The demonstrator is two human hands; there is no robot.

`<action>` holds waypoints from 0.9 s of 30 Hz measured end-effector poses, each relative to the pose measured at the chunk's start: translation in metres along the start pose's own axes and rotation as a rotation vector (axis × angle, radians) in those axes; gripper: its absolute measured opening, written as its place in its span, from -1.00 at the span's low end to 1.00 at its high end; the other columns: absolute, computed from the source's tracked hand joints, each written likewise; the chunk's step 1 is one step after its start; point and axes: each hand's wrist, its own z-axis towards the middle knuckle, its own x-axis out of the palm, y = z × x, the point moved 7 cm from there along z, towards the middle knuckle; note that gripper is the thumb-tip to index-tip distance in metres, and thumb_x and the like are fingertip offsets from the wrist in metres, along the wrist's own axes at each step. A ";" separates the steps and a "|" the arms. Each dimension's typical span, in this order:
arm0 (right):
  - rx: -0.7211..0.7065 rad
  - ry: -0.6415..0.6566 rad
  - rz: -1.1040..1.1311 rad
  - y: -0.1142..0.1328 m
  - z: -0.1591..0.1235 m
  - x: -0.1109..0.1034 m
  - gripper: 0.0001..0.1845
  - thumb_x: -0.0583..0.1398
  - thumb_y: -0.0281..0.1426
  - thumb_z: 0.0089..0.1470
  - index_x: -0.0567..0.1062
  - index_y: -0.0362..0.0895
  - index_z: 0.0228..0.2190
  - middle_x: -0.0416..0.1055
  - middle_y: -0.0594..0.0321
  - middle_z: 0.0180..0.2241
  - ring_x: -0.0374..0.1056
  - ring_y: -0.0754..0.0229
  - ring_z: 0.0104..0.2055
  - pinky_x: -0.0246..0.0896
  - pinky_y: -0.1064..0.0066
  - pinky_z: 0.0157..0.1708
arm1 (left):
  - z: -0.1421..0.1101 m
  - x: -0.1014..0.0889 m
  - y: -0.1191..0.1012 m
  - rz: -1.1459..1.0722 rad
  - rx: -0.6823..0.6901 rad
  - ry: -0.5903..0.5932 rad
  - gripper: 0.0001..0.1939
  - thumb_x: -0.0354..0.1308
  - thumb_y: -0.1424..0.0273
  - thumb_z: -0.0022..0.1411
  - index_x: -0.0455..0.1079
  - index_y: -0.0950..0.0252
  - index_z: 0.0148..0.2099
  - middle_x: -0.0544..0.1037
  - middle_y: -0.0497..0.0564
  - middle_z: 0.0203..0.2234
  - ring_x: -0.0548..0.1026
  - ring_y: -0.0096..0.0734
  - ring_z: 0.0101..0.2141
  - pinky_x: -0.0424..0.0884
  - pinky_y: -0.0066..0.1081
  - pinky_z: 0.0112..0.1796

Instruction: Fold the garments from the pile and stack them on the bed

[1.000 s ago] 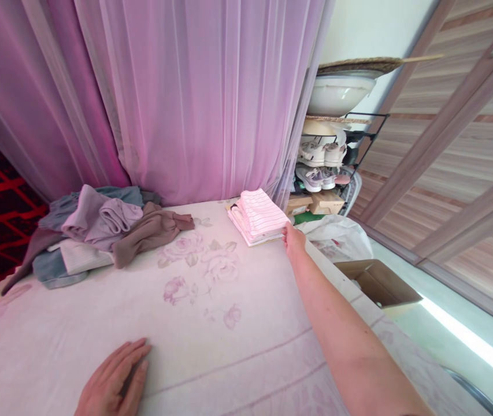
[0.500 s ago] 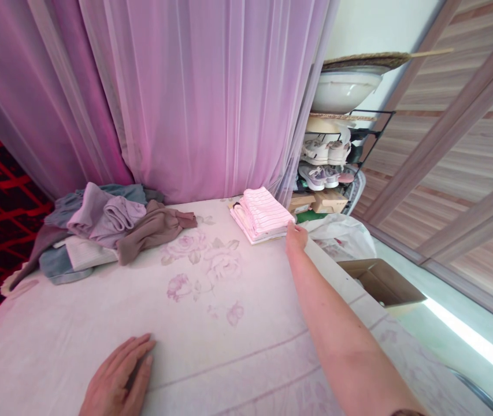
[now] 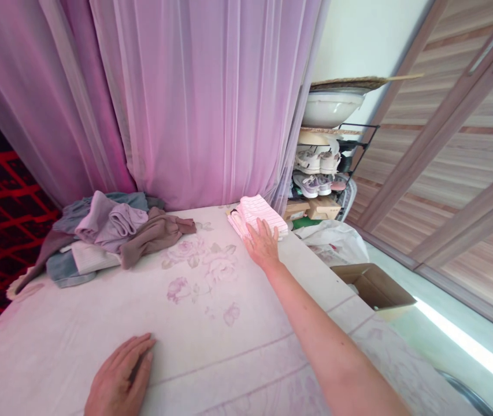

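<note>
On the flower-patterned bed cover (image 3: 142, 306), a neat stack of folded clothes lies near the far right edge, with a pink striped garment (image 3: 258, 209) on top. My right hand (image 3: 262, 242) rests on the front of that stack, fingers spread and palm down. At the near left, my left hand (image 3: 120, 372) lies on the cover with its fingers stretched out and nothing in it. A loose heap of clothes lies at the far left: a lilac garment (image 3: 107, 219), a brown one (image 3: 151, 237) and blue denim (image 3: 66, 268) among them.
Purple curtains (image 3: 194, 104) hang along the bed's far side. To the right stand a rack with shoes (image 3: 313, 184) and a white basin (image 3: 333, 108), a plastic bag (image 3: 337, 241), an open cardboard box (image 3: 374, 286) on the floor, and a wooden sliding wardrobe (image 3: 458, 144).
My right hand has moved left from the right corner of the folded stack onto its front, and its fingers have spread. My left hand stays in place. The view has shifted slightly.
</note>
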 end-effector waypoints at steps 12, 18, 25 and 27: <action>0.125 0.015 0.497 0.044 -0.141 0.012 -0.69 0.06 -0.41 0.06 0.60 -0.02 -0.28 0.49 0.12 -0.08 0.39 0.06 -0.01 0.24 0.20 0.05 | 0.008 -0.005 -0.005 -0.036 -0.053 0.006 -0.72 -0.01 0.23 0.22 0.51 0.17 -0.24 0.63 -0.02 -0.23 0.57 -0.26 -0.18 0.49 -0.27 -0.10; 0.057 -0.013 0.555 0.057 -0.181 -0.007 -0.66 0.02 -0.46 0.06 0.59 -0.09 -0.33 0.54 0.14 -0.19 0.42 0.11 -0.11 0.27 0.26 -0.01 | 0.011 0.002 -0.006 -0.017 -0.114 0.113 -0.69 -0.04 0.28 0.21 0.50 0.22 -0.16 0.59 0.03 -0.15 0.53 -0.25 -0.11 0.42 -0.23 -0.02; -0.131 -0.017 0.456 0.076 -0.198 -0.016 -0.72 0.06 -0.49 0.06 0.57 -0.08 -0.40 0.54 0.21 -0.25 0.38 0.11 -0.10 0.18 0.26 0.01 | 0.009 0.004 -0.025 0.170 -0.212 0.272 -0.63 -0.12 0.40 0.27 0.43 0.26 0.01 0.50 0.07 -0.01 0.42 -0.27 0.01 0.26 -0.24 0.07; -0.136 -0.030 0.447 0.075 -0.198 -0.016 -0.72 0.06 -0.50 0.07 0.57 -0.08 -0.40 0.54 0.21 -0.26 0.39 0.13 -0.12 0.17 0.29 0.00 | 0.009 0.002 -0.031 0.208 -0.241 0.308 -0.62 -0.12 0.43 0.28 0.41 0.26 0.04 0.48 0.07 0.02 0.40 -0.28 0.03 0.24 -0.26 0.07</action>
